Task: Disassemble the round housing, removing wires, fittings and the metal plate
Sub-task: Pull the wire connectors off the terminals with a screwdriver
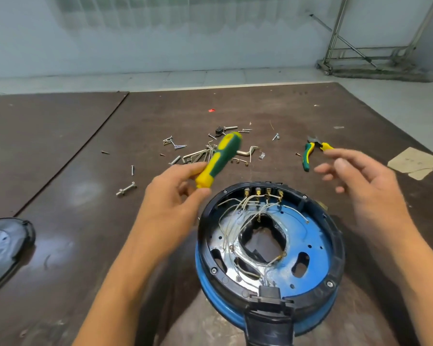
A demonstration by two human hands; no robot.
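Left grip [170,193] clamps screwdriver [219,159]; right grip [360,176] apart; housing [270,245] holds wires [238,221]

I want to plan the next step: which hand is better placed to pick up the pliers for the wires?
Probably the right hand: it is open, empty, and just beside the pliers. The left hand already holds the screwdriver and is farther away.

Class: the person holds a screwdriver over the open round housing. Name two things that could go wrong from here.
1. The thin wires lie loose across the metal plate; a screwdriver pushed among them might snag or tear one.
2. Loose screws lie scattered over the table, so some could roll off or get mixed up.
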